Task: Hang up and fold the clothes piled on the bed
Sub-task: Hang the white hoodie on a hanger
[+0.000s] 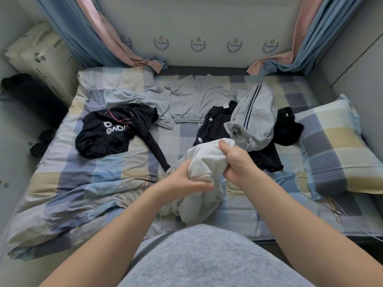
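Both the left hand (187, 179) and the right hand (235, 160) gripped a bunched white garment (205, 162) above the bed (128, 162); probably sorting it out for folding, which next called for finding its edges while dark tops (107, 131) waited

worn: heathered grey top (209, 259) | fabric: perhaps knit, view soft | forearms (294, 206): both bare

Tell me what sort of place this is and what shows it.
Most likely a small bedroom. A bed with a checked blue, grey and yellow sheet fills the view, a matching checked pillow lies at its right end, and blue and pink curtains hang at the far wall.
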The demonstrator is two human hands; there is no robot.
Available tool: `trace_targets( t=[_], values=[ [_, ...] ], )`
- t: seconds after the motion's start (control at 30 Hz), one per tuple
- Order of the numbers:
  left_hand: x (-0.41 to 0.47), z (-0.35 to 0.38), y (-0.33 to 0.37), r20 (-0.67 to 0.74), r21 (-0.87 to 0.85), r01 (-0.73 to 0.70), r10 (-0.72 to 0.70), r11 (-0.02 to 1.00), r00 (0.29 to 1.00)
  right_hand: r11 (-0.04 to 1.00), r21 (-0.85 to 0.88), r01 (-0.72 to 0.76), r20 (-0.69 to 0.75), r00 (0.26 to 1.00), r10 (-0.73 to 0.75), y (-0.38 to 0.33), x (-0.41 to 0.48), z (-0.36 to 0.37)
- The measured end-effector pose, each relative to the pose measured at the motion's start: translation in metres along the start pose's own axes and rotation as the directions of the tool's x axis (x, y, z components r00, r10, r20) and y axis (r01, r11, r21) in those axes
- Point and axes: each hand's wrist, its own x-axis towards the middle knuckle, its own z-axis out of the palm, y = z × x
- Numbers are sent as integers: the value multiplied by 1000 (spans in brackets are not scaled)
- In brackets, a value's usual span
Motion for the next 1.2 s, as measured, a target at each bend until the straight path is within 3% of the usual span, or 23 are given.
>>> trace_targets(
  t=[0.07,0.17,0.37,0.43,0.5,0.57,0.63,0.73,0.8,0.97,1.03,1.13,1.2],
  values=[
    [4,1,-5,-185,92,-49,65,995,981,995,89,-53,4,999,53,-8,-3,7],
    [8,-13,-4,-433,216,-52,144,975,890,980,153,-126,45,992,120,-20,-4,5],
    [7,-48,17,-697,-130,-246,88,961,712,972,164,-166,143,979,143,-24,-3,-30],
    [5,-56,28,-715,-219,-302,58,928,696,993,70,-92,161,984,80,-24,-1,-36],
    [2,-62,40,-697,-291,-346,50,892,716,969,-227,97,162,985,-61,-19,0,-36],
    [-1,-68,51,-655,-357,-382,62,852,753,805,-512,302,223,951,-215,-14,0,-31],
    [-3,-74,59,-600,-385,-387,91,838,795,610,-658,440,358,897,-261,-12,0,-25],
    [-3,-76,69,-531,-299,-371,170,879,830,419,-729,541,533,833,-149,0,0,-12],
    [-3,-75,74,-506,-274,-369,193,888,841,344,-751,564,559,820,-123,16,0,-1],
    [-4,-75,74,-452,-284,-333,181,899,874,327,-736,592,501,802,-324,31,9,7],
    [0,-79,69,-547,-262,-304,119,916,829,344,-750,565,455,818,-351,20,12,5],
    [9,-90,57,-787,-190,-240,-2,952,617,403,-736,544,408,831,-377,-6,12,7],
    [13,-89,45,-817,-126,-123,-32,984,576,475,-700,533,359,838,-412,-22,8,13]
  ],
)
